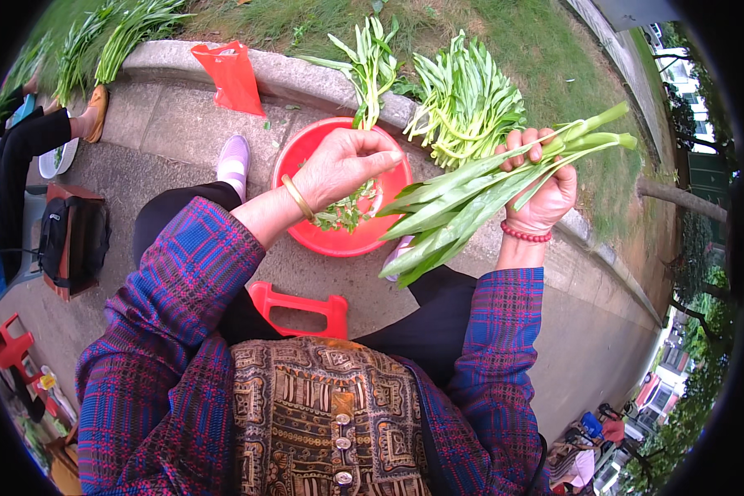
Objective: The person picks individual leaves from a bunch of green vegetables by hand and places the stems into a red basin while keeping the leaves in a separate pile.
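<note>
My right hand (546,182) grips a bunch of long-leaved green vegetables (471,194), thick cut stems pointing up right and leaves hanging down left. Left of it, my left hand (347,169) is closed, thumb against the curled fingers, over a red plastic basin (306,231). Another small bunch of greens (370,70) lies just beyond that hand; its stems run down behind the fingers, and I cannot tell whether they are held. Torn green pieces (343,213) lie inside the basin. A larger pile of greens (471,99) rests by the kerb, behind my right hand.
A stone kerb (298,73) borders the grass, with a red plastic bag (230,78) against it. Between my legs is a red plastic stool (302,307). At left sit another person's leg (45,136), a black bag (70,236) and more greens (140,37).
</note>
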